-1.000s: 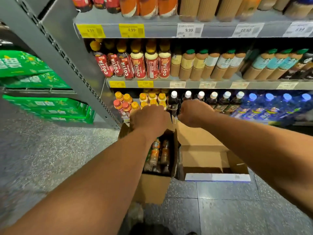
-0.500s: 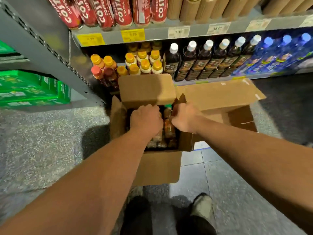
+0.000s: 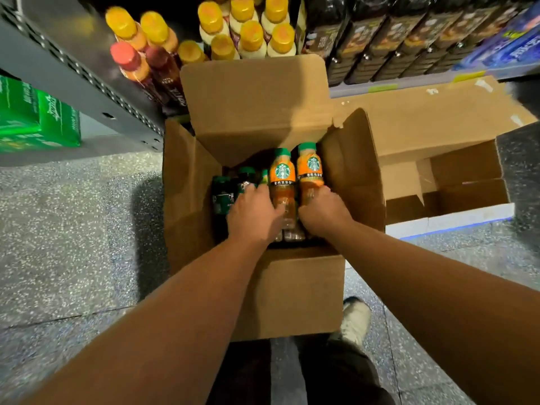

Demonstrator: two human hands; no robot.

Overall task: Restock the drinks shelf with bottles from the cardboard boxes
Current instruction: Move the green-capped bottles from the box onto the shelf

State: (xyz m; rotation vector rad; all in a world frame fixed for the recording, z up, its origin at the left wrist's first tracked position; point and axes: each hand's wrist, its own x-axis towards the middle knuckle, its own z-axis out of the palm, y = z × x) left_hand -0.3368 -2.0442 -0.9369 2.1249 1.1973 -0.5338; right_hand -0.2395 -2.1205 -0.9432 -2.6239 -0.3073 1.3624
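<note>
An open cardboard box [image 3: 292, 290] stands on the floor in front of the drinks shelf [image 3: 388, 88]. Inside it my left hand [image 3: 254, 213] grips an orange-labelled bottle with a green cap [image 3: 282, 176], and my right hand [image 3: 324, 210] grips a second one [image 3: 309, 168] right beside it. Both bottles are raised above the others in the box. Dark green-capped bottles [image 3: 223, 194] remain at the box's left side. Yellow-capped bottles [image 3: 248, 33] and dark bottles [image 3: 380, 33] fill the bottom shelf.
A second open cardboard box [image 3: 455, 182] lies to the right, its inside bare. Green drink cartons [image 3: 35, 115] sit at the left behind a grey shelf upright [image 3: 87, 74]. My shoe [image 3: 355, 317] stands on the speckled floor beside the box.
My view has dropped from the shelves to the box. Both hands went down into the box and each has taken hold of an orange-labelled bottle, lifting it up.
</note>
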